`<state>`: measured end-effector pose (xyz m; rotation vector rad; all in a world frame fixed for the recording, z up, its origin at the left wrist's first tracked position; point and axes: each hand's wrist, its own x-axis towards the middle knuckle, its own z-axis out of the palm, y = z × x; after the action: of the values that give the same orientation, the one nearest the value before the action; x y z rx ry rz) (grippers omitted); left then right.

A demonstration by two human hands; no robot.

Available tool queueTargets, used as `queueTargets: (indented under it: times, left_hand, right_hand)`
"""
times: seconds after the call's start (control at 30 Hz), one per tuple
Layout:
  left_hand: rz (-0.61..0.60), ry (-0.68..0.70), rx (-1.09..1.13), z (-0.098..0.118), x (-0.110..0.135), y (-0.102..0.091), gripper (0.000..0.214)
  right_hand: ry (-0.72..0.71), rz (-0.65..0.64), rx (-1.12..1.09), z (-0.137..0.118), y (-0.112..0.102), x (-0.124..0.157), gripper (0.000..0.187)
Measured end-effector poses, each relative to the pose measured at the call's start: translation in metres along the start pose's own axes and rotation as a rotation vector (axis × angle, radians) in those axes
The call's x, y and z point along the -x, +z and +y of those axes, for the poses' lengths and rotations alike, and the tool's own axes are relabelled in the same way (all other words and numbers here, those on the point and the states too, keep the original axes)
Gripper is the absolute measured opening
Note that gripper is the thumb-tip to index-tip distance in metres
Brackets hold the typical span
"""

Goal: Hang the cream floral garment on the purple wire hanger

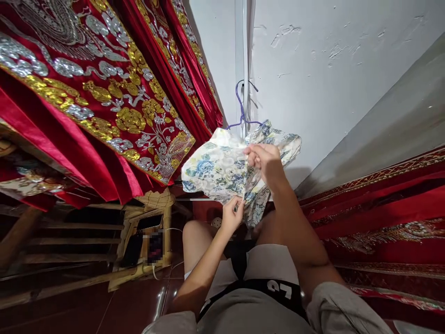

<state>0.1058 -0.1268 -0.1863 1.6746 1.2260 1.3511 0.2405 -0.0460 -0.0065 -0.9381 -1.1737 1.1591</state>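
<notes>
A white shirt with blue and yellow flowers (pixel 208 169) hangs from a thin purple wire hanger (pixel 239 104) in front of the wall. My right hand (pixel 262 160) is closed, pinching the shirt's front edge a little below the collar. Lower on that same edge, my left hand (pixel 232 214) pinches the cloth near the hem. Between the two hands the edge runs nearly straight up and down. The right-hand panel is partly hidden behind my right hand and forearm.
Red cloth with gold and silver sequins (pixel 132 116) hangs at the left. More red embroidered fabric (pixel 389 222) lies along the right. A bamboo seat (pixel 163 199) with a phone-like device (pixel 155 248) and cable stands at lower left. The white wall (pixel 313 60) has peeling paint.
</notes>
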Motion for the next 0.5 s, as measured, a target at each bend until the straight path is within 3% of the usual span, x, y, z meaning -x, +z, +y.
queueTargets:
  times: [0.1,0.17,0.23,0.3,0.37,0.5]
  left_hand:
    - [-0.11,0.026,-0.007,-0.002,-0.013,-0.006,0.025]
    - [-0.155,0.057,-0.013,0.009,-0.03,-0.015,0.022]
    - [-0.09,0.132,-0.004,0.031,-0.053,-0.027,0.018]
    - [0.073,0.255,0.005,0.061,-0.079,-0.04,0.036]
    - [0.147,0.382,-0.076,0.092,-0.106,-0.051,0.037]
    - [-0.004,0.534,-0.32,0.131,-0.14,-0.06,0.024]
  right_hand:
    - [-0.034,-0.048,-0.003,-0.014,0.007,-0.023,0.033]
    - [-0.025,-0.089,0.025,-0.013,0.011,-0.023,0.031]
    - [-0.027,-0.099,0.053,-0.009,0.013,-0.013,0.028]
    - [-0.041,-0.091,0.082,-0.006,0.014,-0.001,0.027]
    - [-0.058,-0.087,0.114,-0.006,0.015,0.008,0.026]
    - [-0.097,-0.064,0.162,-0.008,0.014,0.009,0.028]
